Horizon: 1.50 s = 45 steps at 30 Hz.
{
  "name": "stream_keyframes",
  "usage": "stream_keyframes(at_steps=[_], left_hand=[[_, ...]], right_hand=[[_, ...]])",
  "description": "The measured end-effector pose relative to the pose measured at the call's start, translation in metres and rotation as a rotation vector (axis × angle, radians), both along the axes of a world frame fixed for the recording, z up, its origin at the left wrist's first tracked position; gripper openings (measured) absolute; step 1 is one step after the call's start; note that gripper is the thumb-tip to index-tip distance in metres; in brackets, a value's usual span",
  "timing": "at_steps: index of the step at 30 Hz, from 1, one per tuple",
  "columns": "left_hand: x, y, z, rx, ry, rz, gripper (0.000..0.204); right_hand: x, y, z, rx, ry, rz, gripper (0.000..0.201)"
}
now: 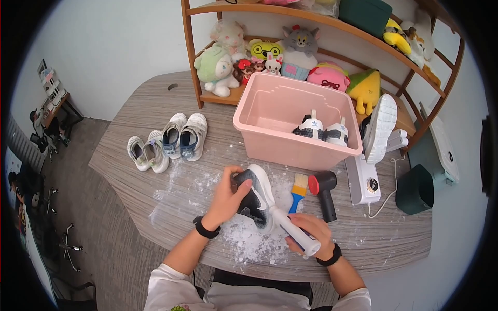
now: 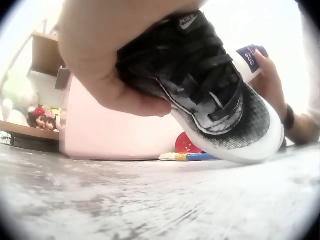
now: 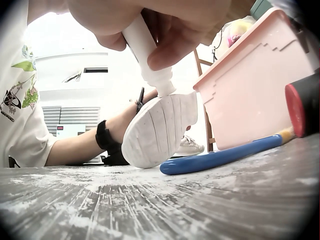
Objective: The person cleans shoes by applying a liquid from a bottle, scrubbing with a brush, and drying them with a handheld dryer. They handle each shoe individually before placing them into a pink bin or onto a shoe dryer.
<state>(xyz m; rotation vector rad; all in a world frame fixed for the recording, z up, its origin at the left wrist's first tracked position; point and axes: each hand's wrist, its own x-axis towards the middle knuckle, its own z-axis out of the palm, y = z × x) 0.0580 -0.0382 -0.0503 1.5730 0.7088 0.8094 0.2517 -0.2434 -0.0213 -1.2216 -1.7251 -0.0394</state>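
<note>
My left hand (image 1: pixel 226 196) grips a dark grey and black sneaker (image 2: pixel 210 90) with a white sole by its heel end, tilted on its side with the toe low over the table. A Nike mark shows on its tongue. My right hand (image 1: pixel 314 231) holds a white squeeze bottle (image 1: pixel 294 231) with blue print. In the right wrist view the narrow tip of the bottle (image 3: pixel 145 50) meets the edge of the white sole (image 3: pixel 155 130). White powder (image 1: pixel 254 243) lies spread on the table around and under the shoe.
A paint brush (image 1: pixel 298 193) and a black-and-red handheld blower (image 1: pixel 325 194) lie right of the shoe. Behind stands a pink bin (image 1: pixel 295 150) with sneakers inside. Two pairs of shoes (image 1: pixel 185 137) sit at left. A white device (image 1: pixel 364 181) bearing a shoe stands at right, before the plush-toy shelf.
</note>
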Motion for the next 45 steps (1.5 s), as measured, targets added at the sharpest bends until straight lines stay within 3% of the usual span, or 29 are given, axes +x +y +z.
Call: stream_keyframes(at_steps=[5, 8, 12, 14, 23, 30, 36, 45], left_hand=[[0.002, -0.005, 0.009, -0.113, -0.078, -0.091, 0.064], [0.002, -0.004, 0.001, 0.061, -0.033, -0.197, 0.097], [0.003, -0.004, 0.004, 0.079, -0.051, -0.189, 0.099], [0.004, -0.007, 0.010, -0.078, -0.032, -0.152, 0.097], [0.003, 0.003, -0.003, 0.018, 0.063, -0.066, 0.080], [0.003, 0.007, -0.008, -0.030, 0.077, -0.058, 0.074], [0.003, 0.008, -0.009, -0.011, 0.107, -0.049, 0.073], [0.003, 0.010, -0.013, -0.001, 0.122, -0.041, 0.072]], right_hand=[[0.003, 0.003, -0.001, -0.072, 0.028, -0.016, 0.052], [0.005, 0.003, -0.002, -0.074, 0.023, -0.021, 0.053], [0.004, 0.004, 0.001, -0.088, 0.033, -0.033, 0.052], [0.003, 0.004, 0.001, -0.102, 0.035, -0.047, 0.051], [0.005, 0.001, -0.001, -0.150, 0.144, -0.017, 0.049], [0.009, -0.001, -0.003, -0.142, 0.081, 0.079, 0.049], [0.004, 0.000, -0.004, -0.023, 0.001, -0.039, 0.048], [-0.001, -0.004, -0.001, -0.111, -0.012, 0.192, 0.048]])
